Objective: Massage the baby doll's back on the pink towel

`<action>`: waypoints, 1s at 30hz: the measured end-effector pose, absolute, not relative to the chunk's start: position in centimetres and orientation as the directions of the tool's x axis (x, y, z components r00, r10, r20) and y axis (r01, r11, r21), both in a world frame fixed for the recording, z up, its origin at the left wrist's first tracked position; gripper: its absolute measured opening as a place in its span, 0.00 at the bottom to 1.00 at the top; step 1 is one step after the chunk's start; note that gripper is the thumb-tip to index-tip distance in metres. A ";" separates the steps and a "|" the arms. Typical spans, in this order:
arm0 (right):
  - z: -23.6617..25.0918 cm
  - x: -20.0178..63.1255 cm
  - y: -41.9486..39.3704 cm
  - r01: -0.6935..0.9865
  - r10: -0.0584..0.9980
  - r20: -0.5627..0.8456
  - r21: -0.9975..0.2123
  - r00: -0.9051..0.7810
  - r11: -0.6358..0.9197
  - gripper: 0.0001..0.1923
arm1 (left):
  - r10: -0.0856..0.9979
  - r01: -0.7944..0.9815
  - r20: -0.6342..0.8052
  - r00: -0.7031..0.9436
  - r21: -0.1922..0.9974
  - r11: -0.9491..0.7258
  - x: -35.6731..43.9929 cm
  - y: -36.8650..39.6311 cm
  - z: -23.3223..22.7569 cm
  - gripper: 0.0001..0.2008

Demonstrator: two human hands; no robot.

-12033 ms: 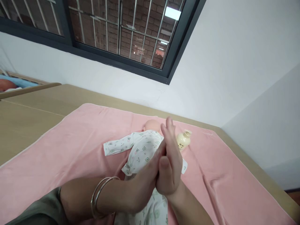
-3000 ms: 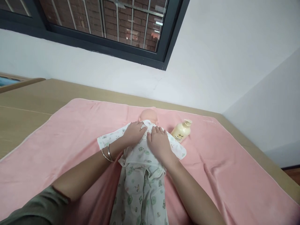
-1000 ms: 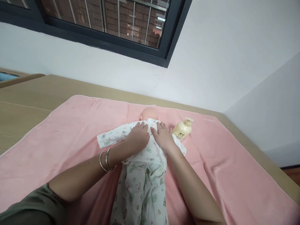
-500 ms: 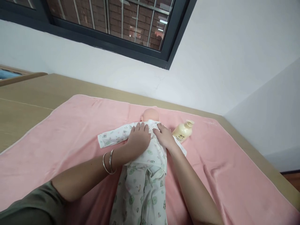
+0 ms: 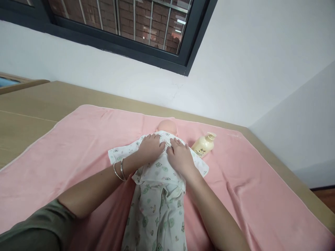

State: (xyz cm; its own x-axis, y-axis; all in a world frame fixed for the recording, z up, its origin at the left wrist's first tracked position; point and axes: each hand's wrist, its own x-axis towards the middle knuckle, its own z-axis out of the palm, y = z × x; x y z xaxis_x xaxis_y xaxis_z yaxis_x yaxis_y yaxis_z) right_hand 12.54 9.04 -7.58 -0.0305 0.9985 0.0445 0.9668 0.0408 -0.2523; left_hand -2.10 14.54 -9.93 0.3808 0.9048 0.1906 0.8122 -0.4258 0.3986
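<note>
A baby doll [image 5: 167,126] lies on a pink blanket, its bald head toward the wall and its face not visible. It wears a white printed top [image 5: 164,170] with sleeves spread to both sides, and matching trousers [image 5: 150,212]. My left hand [image 5: 151,147] rests on the top near the left shoulder, fingers laid out over the cloth. On the other side of the upper body lies my right hand [image 5: 180,156], its fingers slightly bent and pointing toward the doll's head. Neither hand appears to grip anything.
A cream pump bottle [image 5: 204,145] leans on the pink blanket [image 5: 86,139], close to the doll's right-side sleeve. The blanket covers a wooden surface [image 5: 26,104] set against a white wall. Above is a dark-framed window [image 5: 183,62] with bars outside.
My left hand has shifted slightly left and up toward the shoulder. My right hand has moved a little left and down on the top, and more of the right-side sleeve shows.
</note>
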 end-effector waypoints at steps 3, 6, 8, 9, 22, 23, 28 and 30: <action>-8.0 14.0 10.5 0.950 0.997 0.061 -0.311 0.041 -0.020 0.29 | 0.877 0.827 0.255 0.408 0.303 -0.473 -1.7 13.0 -10.0 0.17; -7.8 13.9 10.4 0.962 0.989 0.125 -0.272 0.075 -0.038 0.28 | 0.889 0.859 0.213 0.406 0.243 -0.451 -2.0 12.7 -9.1 0.19; -7.4 13.2 9.7 0.972 0.981 0.186 -0.235 0.050 -0.005 0.28 | 0.915 0.881 0.124 0.383 0.250 -0.402 -2.6 13.2 -8.0 0.18; -7.1 12.8 9.3 0.974 0.975 0.220 -0.226 0.033 0.018 0.29 | 0.924 0.887 0.081 0.373 0.261 -0.380 -2.9 13.6 -7.4 0.17; -7.7 11.1 8.0 0.920 0.948 0.282 -0.314 -0.145 0.234 0.29 | 0.924 0.757 0.122 0.361 0.541 -0.367 -5.3 12.6 -2.9 0.19; -7.7 11.0 7.9 0.920 0.946 0.284 -0.308 -0.155 0.243 0.28 | 0.919 0.751 0.126 0.375 0.540 -0.380 -5.3 12.3 -2.7 0.19; -7.7 10.7 7.6 0.922 0.953 0.214 -0.278 -0.213 0.268 0.25 | 0.896 0.747 0.119 0.427 0.512 -0.424 -5.5 11.4 -1.6 0.16; -7.6 10.6 7.4 0.930 0.946 0.258 -0.258 -0.195 0.262 0.25 | 0.892 0.758 0.096 0.441 0.492 -0.428 -5.5 11.1 -1.1 0.15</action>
